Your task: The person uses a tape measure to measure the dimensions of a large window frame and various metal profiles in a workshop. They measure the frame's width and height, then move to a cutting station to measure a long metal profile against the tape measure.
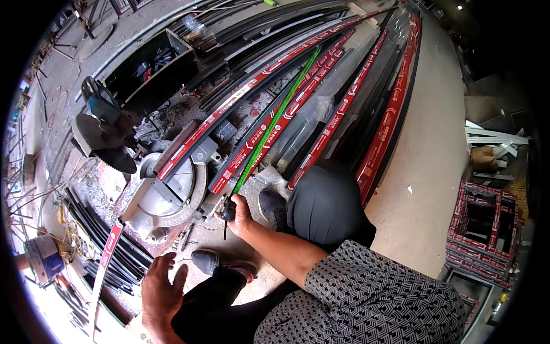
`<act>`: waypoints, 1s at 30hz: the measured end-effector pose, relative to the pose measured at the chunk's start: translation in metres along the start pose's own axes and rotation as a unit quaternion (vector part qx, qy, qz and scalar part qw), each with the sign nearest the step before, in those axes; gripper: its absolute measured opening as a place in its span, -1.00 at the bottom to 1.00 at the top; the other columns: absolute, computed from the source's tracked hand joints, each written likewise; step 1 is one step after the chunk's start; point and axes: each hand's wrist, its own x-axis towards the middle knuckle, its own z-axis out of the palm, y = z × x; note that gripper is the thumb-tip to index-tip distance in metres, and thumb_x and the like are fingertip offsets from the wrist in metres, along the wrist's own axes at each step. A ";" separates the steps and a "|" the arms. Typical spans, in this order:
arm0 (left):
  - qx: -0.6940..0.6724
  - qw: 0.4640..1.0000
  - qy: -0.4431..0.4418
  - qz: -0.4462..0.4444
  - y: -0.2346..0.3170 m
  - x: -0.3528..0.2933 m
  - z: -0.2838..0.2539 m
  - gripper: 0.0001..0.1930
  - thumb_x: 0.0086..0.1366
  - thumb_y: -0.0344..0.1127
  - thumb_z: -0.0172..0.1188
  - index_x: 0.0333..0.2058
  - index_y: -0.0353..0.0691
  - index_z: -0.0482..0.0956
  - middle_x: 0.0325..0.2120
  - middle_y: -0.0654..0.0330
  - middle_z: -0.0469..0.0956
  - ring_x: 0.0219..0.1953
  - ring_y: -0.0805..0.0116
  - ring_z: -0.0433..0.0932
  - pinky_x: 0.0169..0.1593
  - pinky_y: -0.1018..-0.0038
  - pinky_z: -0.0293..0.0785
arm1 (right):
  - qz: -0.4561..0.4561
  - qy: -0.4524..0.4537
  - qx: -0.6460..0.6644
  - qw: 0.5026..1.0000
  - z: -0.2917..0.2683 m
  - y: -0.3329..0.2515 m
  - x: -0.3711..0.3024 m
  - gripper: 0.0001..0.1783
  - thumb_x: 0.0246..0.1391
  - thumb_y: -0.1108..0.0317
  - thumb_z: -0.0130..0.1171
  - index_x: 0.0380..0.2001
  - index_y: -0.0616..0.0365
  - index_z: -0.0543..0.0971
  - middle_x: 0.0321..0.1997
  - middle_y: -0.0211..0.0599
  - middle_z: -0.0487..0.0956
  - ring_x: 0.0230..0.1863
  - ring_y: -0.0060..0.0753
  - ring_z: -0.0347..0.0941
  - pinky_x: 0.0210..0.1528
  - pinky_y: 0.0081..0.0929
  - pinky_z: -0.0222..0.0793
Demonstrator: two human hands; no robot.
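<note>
My right hand [242,217] is closed around a small black tape measure [228,211]. Its bright green blade [275,123] runs out far ahead, lying along a dark profile bar with red printed film [252,150]. Lower down on the left, my left hand [162,289] hangs with fingers apart and holds nothing. Between the hands and the far left stands a miter saw with a round metal base [172,192]. Its toothed blade [117,157] is tilted up to the left. Another red-filmed bar [189,150] rests across the saw base.
Long red-filmed bars [395,103] fan out ahead and to the right. A dark open box of offcuts [150,66] sits beyond the saw. Black rods [97,235] and a white bucket [43,258] lie left. Stacked red-filmed frames [481,229] stand at right.
</note>
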 end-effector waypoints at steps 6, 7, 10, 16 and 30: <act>-0.156 0.974 0.073 -0.148 -0.062 -0.036 -0.009 -0.74 0.43 -0.28 0.16 -0.09 -0.40 0.56 -0.33 0.10 0.63 -0.26 0.39 0.62 -0.15 0.44 0.53 | 0.045 -0.017 -0.014 0.999 -0.014 0.026 -0.006 -0.78 0.00 0.08 0.21 -0.40 -0.10 0.47 -0.43 -0.45 0.49 -0.33 -0.33 0.49 -0.21 0.04 0.54; -0.194 0.964 0.060 -0.172 -0.074 -0.037 -0.008 -0.72 0.45 -0.24 0.15 -0.10 -0.40 0.56 -0.35 0.11 0.63 -0.28 0.41 0.61 -0.17 0.45 0.53 | 0.042 -0.038 -0.003 0.998 -0.017 0.029 -0.002 -0.79 0.02 0.08 0.19 -0.43 -0.09 0.49 -0.46 -0.45 0.52 -0.36 -0.33 0.51 -0.25 -0.01 0.53; -0.181 0.956 -0.012 -0.231 -0.102 -0.034 -0.006 -0.65 0.50 -0.12 0.07 -0.14 -0.37 0.56 -0.42 0.18 0.62 -0.36 0.43 0.59 -0.28 0.48 0.49 | 0.051 -0.047 0.011 0.998 -0.021 0.045 0.014 -0.81 0.01 0.09 0.19 -0.38 -0.11 0.49 -0.41 -0.40 0.56 -0.39 -0.29 0.53 -0.39 -0.03 0.51; -0.226 0.950 0.040 -0.213 -0.104 -0.021 -0.011 -0.66 0.51 -0.09 0.04 -0.23 -0.30 0.55 -0.46 0.22 0.58 -0.43 0.46 0.58 -0.38 0.52 0.47 | 0.046 0.032 0.030 0.998 0.001 0.061 0.014 -0.80 -0.02 0.11 0.19 -0.41 -0.07 0.47 -0.47 -0.38 0.50 -0.40 -0.28 0.48 -0.21 0.14 0.50; -0.209 0.952 0.010 -0.223 -0.103 -0.005 -0.014 -0.65 0.52 -0.14 0.03 -0.20 -0.37 0.57 -0.46 0.17 0.59 -0.44 0.44 0.57 -0.38 0.50 0.48 | 0.048 0.070 0.029 0.996 -0.003 0.069 0.031 -0.78 -0.02 0.12 0.16 -0.47 -0.03 0.41 -0.46 -0.32 0.46 -0.43 -0.27 0.43 -0.32 -0.01 0.50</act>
